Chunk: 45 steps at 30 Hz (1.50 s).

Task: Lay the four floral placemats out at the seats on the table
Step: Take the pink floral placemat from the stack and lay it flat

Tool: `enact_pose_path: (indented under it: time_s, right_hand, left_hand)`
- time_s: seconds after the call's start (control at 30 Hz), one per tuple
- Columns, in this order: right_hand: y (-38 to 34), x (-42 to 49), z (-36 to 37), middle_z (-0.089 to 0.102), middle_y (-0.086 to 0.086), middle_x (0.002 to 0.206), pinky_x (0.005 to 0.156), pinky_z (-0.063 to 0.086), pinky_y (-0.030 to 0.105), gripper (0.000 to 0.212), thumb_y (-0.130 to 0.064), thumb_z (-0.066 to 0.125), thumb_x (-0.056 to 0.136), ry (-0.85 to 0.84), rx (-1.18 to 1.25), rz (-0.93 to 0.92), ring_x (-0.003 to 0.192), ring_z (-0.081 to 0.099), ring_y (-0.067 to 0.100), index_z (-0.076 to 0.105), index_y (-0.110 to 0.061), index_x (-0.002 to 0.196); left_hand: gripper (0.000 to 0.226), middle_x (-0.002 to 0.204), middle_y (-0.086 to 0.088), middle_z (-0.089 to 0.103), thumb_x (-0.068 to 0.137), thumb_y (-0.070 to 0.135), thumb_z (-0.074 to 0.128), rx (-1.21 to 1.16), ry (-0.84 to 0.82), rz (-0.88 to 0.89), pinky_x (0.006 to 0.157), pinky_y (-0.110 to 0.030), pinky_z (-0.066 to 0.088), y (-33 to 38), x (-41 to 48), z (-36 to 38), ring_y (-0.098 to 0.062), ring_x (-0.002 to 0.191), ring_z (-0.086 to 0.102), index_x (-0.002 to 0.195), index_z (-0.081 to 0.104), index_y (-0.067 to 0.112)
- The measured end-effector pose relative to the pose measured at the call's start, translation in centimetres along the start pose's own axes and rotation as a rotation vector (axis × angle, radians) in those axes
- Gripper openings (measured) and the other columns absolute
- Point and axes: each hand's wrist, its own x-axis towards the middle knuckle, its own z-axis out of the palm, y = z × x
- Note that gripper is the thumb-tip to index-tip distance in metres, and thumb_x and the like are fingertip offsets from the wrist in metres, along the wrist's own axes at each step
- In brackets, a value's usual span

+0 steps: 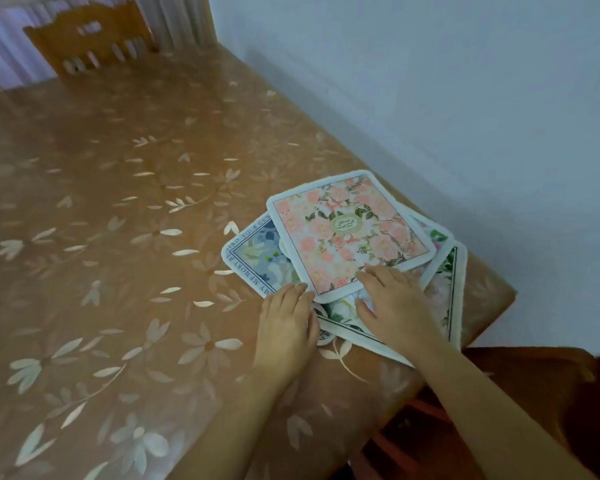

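Note:
Floral placemats lie in a loose, fanned pile near the table's right edge. A pink rose placemat [350,233] is on top. Under it a blue-flowered mat with lettering [257,258] sticks out to the left, a mat with a dark line border [447,282] to the right, and a corner of another [433,233] shows behind. My left hand [288,323] rests flat at the pile's near-left edge, fingertips touching the top mat's corner. My right hand [392,299] lies on the pile's near edge, fingers spread on the pink mat, thumb on the mat below.
The table [118,220] wears a brown glossy cloth with pale flower prints. A wooden chair [90,39] stands at the far end before a curtain. A pale wall [465,116] runs along the table's right side. A dark red-brown seat [534,393] is near the right corner.

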Motion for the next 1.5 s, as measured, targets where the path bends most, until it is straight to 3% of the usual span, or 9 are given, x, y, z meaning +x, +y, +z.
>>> enact_pose_path:
  time_s: [0.13,0.23,0.63,0.8,0.97,1.13,1.3,1.4,1.5]
  right_hand:
    - [1.3,1.9,3.6,0.06,0.014,0.116,0.095,0.04,0.05,0.039,-0.021,0.063,0.079,-0.102,0.03,-0.042,0.115,0.051,0.032,0.058,-0.008,0.115]
    - [2.1,2.7,5.7,0.063,0.012,0.11,0.093,0.044,0.048,0.038,-0.02,0.067,0.075,-0.126,0.042,-0.108,0.107,0.056,0.031,0.06,-0.009,0.11]
    - [5.4,4.4,10.2,0.064,0.013,0.108,0.091,0.044,0.05,0.046,-0.019,0.08,0.058,-0.073,0.188,-0.155,0.106,0.058,0.032,0.065,-0.006,0.099]
    - [5.6,4.7,10.3,0.065,0.012,0.109,0.091,0.043,0.045,0.037,-0.018,0.079,0.061,-0.063,0.285,-0.136,0.107,0.057,0.031,0.067,-0.007,0.095]
    - [5.8,5.1,9.7,0.066,0.01,0.098,0.089,0.044,0.037,0.025,-0.015,0.077,0.068,-0.039,0.406,-0.114,0.098,0.059,0.028,0.069,-0.007,0.089]
    - [5.2,5.3,8.8,0.064,0.006,0.092,0.081,0.048,0.033,0.017,-0.015,0.074,0.073,-0.026,0.516,-0.01,0.09,0.058,0.023,0.069,-0.007,0.087]
    - [4.8,5.2,6.9,0.063,0.008,0.085,0.068,0.054,0.037,0.012,-0.007,0.072,0.074,0.013,0.547,-0.014,0.078,0.058,0.022,0.068,-0.004,0.085]
    - [5.0,4.8,5.7,0.062,0.011,0.086,0.067,0.056,0.04,0.013,0.0,0.07,0.074,0.037,0.552,-0.006,0.076,0.06,0.024,0.067,-0.001,0.087]
    - [5.0,4.0,4.5,0.063,0.013,0.086,0.067,0.057,0.039,0.015,0.004,0.069,0.074,0.067,0.538,0.015,0.076,0.061,0.026,0.067,0.0,0.088]
  left_hand:
    - [0.026,0.1,-0.014,0.067,0.071,0.004,0.067,-0.002,0.008,0.011,0.085,-0.043,0.048,-0.9,1.4,2.5,-0.029,0.095,0.063,0.097,0.066,0.002]
    - [0.029,0.101,-0.014,0.067,0.069,0.002,0.07,-0.03,-0.029,-0.013,0.085,-0.045,0.05,-1.4,2.5,4.3,-0.03,0.096,0.063,0.098,0.066,0.001]
    - [0.039,0.113,-0.013,0.065,0.069,0.01,0.076,-0.111,-0.061,-0.045,0.092,-0.043,0.044,-2.4,3.7,8.6,-0.028,0.105,0.06,0.106,0.065,0.003]
    - [0.037,0.111,-0.013,0.065,0.071,0.016,0.076,-0.137,-0.085,-0.102,0.092,-0.042,0.045,-2.5,3.7,9.3,-0.029,0.105,0.059,0.104,0.066,0.004]
    - [0.029,0.104,-0.014,0.067,0.071,0.007,0.075,-0.165,-0.089,-0.12,0.087,-0.043,0.049,-2.4,4.2,9.0,-0.029,0.099,0.062,0.099,0.068,0.002]
    - [0.016,0.093,-0.009,0.068,0.078,0.002,0.067,-0.32,-0.065,-0.258,0.077,-0.025,0.047,-1.9,5.4,7.7,-0.023,0.087,0.062,0.093,0.07,0.006]
    - [0.012,0.077,-0.008,0.063,0.075,-0.005,0.066,-0.391,-0.01,-0.322,0.064,-0.02,0.043,-1.6,5.9,5.5,-0.02,0.071,0.058,0.08,0.07,0.005]
    - [0.009,0.075,0.001,0.059,0.076,-0.002,0.068,-0.426,0.051,-0.368,0.063,-0.003,0.037,-1.7,5.7,3.7,-0.006,0.068,0.054,0.08,0.071,0.006]
    - [0.01,0.076,0.003,0.06,0.075,-0.002,0.069,-0.473,0.086,-0.398,0.064,0.001,0.036,-1.9,5.0,1.7,0.004,0.072,0.053,0.08,0.071,0.007]
